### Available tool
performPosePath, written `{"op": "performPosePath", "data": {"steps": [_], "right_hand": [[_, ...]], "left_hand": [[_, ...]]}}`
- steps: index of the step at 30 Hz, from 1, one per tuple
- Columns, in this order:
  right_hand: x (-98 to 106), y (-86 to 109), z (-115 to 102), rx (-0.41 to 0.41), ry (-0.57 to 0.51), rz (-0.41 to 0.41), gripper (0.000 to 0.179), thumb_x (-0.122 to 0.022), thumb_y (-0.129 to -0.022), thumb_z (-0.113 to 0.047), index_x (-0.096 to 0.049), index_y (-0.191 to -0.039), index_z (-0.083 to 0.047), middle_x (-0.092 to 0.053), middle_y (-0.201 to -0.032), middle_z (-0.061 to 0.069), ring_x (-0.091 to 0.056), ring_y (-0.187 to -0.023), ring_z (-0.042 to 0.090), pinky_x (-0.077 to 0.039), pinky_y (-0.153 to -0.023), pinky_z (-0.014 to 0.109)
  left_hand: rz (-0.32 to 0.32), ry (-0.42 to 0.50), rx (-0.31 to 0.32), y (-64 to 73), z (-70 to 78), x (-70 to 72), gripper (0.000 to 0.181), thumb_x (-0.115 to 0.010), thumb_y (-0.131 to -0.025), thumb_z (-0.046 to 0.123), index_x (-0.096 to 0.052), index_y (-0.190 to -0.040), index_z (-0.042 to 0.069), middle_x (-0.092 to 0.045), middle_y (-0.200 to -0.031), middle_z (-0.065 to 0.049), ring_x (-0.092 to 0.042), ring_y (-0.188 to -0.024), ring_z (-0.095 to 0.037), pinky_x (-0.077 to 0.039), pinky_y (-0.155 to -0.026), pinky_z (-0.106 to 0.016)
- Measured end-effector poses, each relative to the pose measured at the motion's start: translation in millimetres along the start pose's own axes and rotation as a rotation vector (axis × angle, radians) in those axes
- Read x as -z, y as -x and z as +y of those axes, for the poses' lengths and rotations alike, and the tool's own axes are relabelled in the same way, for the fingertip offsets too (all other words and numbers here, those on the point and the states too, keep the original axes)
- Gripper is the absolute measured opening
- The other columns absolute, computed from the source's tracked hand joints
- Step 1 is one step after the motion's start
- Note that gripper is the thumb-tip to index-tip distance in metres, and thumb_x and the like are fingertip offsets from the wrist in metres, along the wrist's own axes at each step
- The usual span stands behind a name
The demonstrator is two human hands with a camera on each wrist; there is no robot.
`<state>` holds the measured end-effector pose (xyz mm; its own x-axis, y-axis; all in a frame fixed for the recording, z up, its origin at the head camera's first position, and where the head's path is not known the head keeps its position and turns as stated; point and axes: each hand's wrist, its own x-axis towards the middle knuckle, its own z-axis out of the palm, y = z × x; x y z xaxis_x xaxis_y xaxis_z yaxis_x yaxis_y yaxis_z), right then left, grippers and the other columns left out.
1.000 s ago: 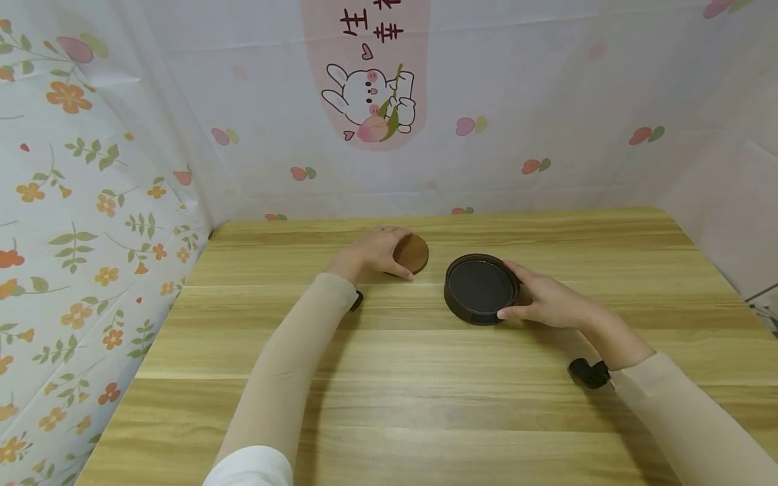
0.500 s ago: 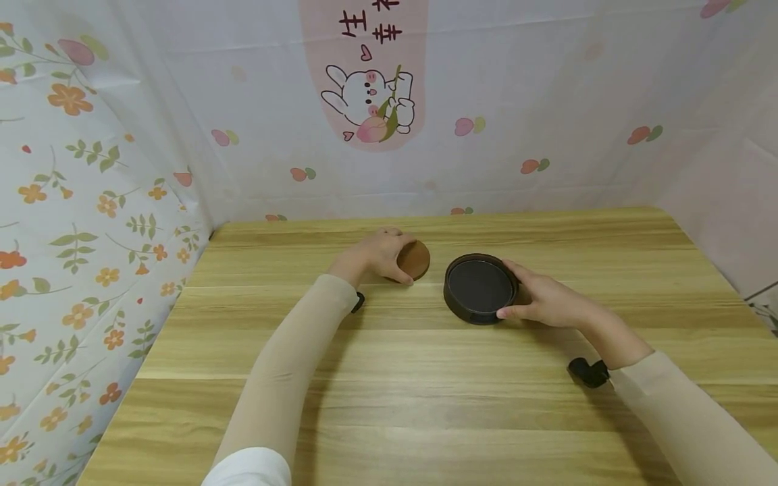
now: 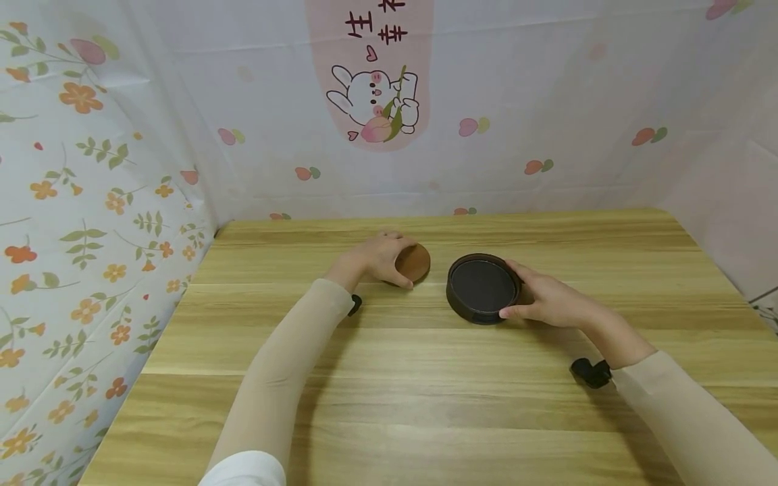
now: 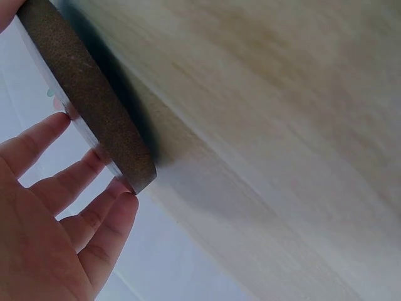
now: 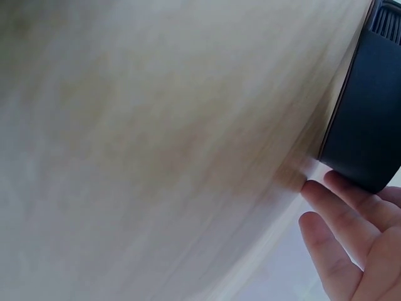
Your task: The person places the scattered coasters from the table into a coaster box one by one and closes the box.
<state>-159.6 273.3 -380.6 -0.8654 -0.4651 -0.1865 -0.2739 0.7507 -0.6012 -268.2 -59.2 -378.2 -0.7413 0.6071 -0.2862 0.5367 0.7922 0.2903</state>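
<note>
In the head view my left hand [image 3: 381,260] holds a flat, round brown coaster [image 3: 416,262] by its edge, thumb at the near side and fingers at the far side. The left wrist view shows the fingertips [image 4: 128,199] against the coaster's thick, grainy rim [image 4: 94,94], with a dark shadow beside it on the table. To the right, a low round black coaster holder [image 3: 463,309] stands on the table, a dark disc-like face inside its raised rim. My right hand [image 3: 552,301] grips its right side between thumb and fingers. Its side wall [image 5: 369,106] has a ribbed patch.
Both things are toward the back of a wood-grain table [image 3: 425,391]. A white printed cloth [image 3: 516,88] hangs behind it, and a floral cloth [image 3: 79,270] hangs on the left. A black wrist device [image 3: 591,372] sits under the right wrist.
My left hand has drawn the brown coaster slightly toward me. The right hand and black holder keep their place; the head view has shifted a little.
</note>
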Motion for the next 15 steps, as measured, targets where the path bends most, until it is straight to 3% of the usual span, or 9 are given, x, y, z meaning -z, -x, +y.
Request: {"op": "performPosePath", "data": {"steps": [15], "right_hand": [[-0.3,-0.2,1.3,-0.008,0.006,-0.004,0.108,-0.071,-0.088,-0.049,-0.008,-0.157,0.005,-0.016,-0.160,0.033,-0.022,-0.145,0.054,-0.023,-0.113,0.068]], "left_hand": [[-0.005,-0.022,-0.056,9.7,12.0,3.7,0.092,-0.076,-0.081,0.052,-0.034,-0.155,0.019,-0.031,-0.160,-0.011,-0.030,-0.145,-0.036,-0.036,-0.113,-0.052]]}}
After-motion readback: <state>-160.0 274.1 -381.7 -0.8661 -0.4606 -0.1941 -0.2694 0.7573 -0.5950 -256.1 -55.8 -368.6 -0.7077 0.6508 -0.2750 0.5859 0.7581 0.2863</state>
